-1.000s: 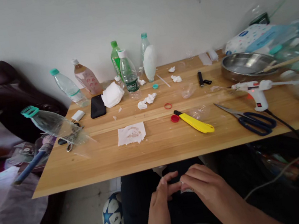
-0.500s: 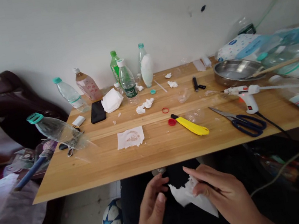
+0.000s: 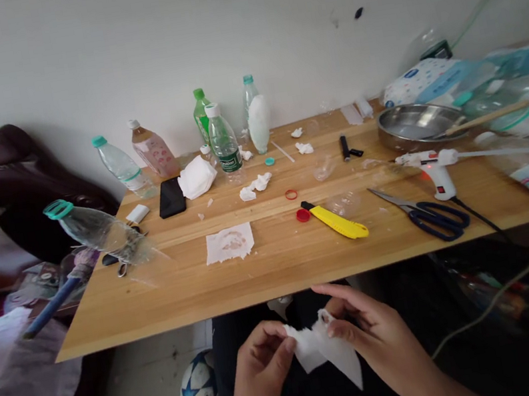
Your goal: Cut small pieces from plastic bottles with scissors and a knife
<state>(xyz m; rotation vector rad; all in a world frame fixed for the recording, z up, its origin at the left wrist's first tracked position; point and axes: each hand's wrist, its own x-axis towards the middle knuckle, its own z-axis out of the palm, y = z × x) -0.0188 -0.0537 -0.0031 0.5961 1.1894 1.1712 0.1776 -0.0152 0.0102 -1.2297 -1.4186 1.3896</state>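
While holding one torn tissue (image 3: 340, 353) above the lap (image 3: 301, 391), clamps it in two grips: one by left hand (image 3: 267, 358), one by right hand (image 3: 369, 319). On the tabletop (image 3: 180, 301), has one yellow cutter (image 3: 339, 221), one pair of scissors (image 3: 435, 217), one glue gun (image 3: 440, 178), one phone (image 3: 171, 198).

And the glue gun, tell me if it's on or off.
On, by the look of it: the glue gun shows a red light glowing on its body.

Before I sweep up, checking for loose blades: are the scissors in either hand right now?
No, the scissors lie on the table, beside the glue gun.
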